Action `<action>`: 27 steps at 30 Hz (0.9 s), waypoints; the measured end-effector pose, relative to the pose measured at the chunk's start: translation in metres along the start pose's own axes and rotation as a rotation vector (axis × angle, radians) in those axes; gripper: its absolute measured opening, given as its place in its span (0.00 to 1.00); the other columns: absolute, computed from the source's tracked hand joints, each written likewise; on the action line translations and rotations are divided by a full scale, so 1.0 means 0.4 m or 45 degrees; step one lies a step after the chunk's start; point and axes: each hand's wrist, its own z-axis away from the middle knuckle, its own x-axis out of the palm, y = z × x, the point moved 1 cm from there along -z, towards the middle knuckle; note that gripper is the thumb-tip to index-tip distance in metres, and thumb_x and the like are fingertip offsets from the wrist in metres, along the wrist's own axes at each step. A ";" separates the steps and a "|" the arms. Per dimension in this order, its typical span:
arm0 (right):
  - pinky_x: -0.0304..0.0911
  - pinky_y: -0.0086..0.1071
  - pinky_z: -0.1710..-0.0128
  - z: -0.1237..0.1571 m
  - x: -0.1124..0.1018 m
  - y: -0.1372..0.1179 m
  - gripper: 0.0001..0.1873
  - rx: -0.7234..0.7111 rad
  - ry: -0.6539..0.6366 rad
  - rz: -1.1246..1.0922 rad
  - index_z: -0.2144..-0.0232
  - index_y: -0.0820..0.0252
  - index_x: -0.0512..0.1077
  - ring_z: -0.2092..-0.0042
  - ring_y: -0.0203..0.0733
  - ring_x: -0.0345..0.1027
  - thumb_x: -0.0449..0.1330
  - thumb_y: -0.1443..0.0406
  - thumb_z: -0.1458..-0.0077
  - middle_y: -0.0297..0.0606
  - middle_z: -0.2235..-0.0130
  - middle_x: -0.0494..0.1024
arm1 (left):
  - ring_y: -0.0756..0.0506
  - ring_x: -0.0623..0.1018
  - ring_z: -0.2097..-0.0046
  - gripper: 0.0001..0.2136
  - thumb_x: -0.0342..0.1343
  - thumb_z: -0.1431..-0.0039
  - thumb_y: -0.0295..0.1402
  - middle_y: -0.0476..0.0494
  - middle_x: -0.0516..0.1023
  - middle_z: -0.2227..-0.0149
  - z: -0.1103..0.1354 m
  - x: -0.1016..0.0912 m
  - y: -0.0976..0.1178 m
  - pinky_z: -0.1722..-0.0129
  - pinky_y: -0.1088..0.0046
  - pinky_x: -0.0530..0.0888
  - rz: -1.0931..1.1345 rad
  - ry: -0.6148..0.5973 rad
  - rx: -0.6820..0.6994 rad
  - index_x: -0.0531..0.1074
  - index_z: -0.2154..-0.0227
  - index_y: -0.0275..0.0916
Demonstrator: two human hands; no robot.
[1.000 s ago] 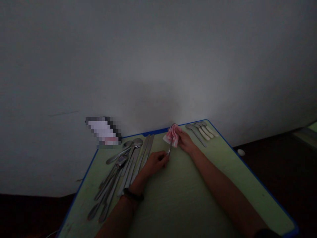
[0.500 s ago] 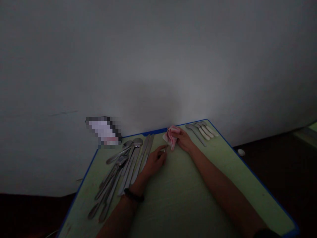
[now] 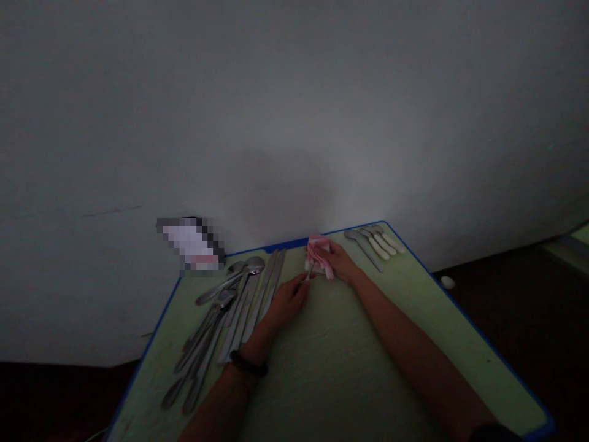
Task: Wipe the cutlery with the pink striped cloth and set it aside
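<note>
Over the far middle of the table, my right hand is closed on a crumpled pink and white cloth. My left hand, with a dark band on its wrist, grips a slim metal piece of cutlery. The cloth covers the far end of that piece, so its kind cannot be made out. Left of my left hand lie long table knives side by side, and beyond them a loose pile of spoons and other metal cutlery.
Beyond my right hand, a spoon lies beside several white-handled pieces, some with fork tines. The green table has a blue edge and meets a grey wall. A pixelated object occupies the far left corner. Something white sits off the right side.
The cloth has shifted and opened out a little lower around the metal piece. My left hand has turned slightly with it, and both hands stay close together.
</note>
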 end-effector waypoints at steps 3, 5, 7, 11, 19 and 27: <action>0.65 0.30 0.65 0.002 0.002 -0.003 0.19 -0.006 -0.003 0.075 0.63 0.60 0.72 0.67 0.36 0.70 0.64 0.55 0.55 0.38 0.65 0.77 | 0.51 0.65 0.78 0.20 0.43 0.39 0.42 0.54 0.63 0.82 0.000 0.000 0.003 0.77 0.77 0.61 -0.014 -0.004 0.004 0.70 0.52 0.34; 0.66 0.31 0.67 0.002 0.002 -0.004 0.20 -0.013 0.013 0.110 0.62 0.60 0.72 0.67 0.37 0.70 0.63 0.53 0.55 0.39 0.66 0.77 | 0.50 0.65 0.78 0.20 0.43 0.39 0.42 0.53 0.64 0.82 0.001 0.001 0.007 0.77 0.77 0.61 -0.020 -0.004 0.007 0.71 0.54 0.33; 0.66 0.31 0.67 0.000 0.002 -0.003 0.22 -0.015 0.034 0.127 0.61 0.60 0.71 0.67 0.38 0.70 0.63 0.53 0.55 0.39 0.65 0.77 | 0.50 0.65 0.78 0.20 0.43 0.39 0.42 0.53 0.65 0.82 0.001 0.001 0.009 0.77 0.77 0.61 -0.031 0.004 0.006 0.71 0.55 0.33; 0.66 0.30 0.68 0.000 0.003 -0.003 0.21 -0.003 0.031 0.125 0.63 0.62 0.71 0.68 0.36 0.70 0.63 0.53 0.55 0.39 0.67 0.77 | 0.50 0.66 0.78 0.20 0.43 0.39 0.42 0.52 0.66 0.82 0.001 0.001 0.009 0.76 0.76 0.61 -0.056 0.010 -0.010 0.72 0.57 0.33; 0.67 0.31 0.67 -0.001 0.000 -0.001 0.22 0.027 0.055 0.114 0.63 0.61 0.72 0.67 0.38 0.71 0.63 0.52 0.56 0.39 0.66 0.78 | 0.50 0.67 0.76 0.20 0.43 0.39 0.41 0.51 0.67 0.80 -0.002 0.000 0.008 0.76 0.77 0.62 -0.077 0.010 0.017 0.72 0.57 0.33; 0.67 0.30 0.68 0.000 0.000 -0.004 0.21 0.020 0.051 0.132 0.62 0.61 0.72 0.67 0.38 0.72 0.62 0.52 0.55 0.40 0.65 0.78 | 0.50 0.65 0.77 0.20 0.43 0.39 0.41 0.51 0.67 0.79 0.000 0.002 0.005 0.77 0.78 0.61 -0.043 0.011 0.013 0.71 0.54 0.34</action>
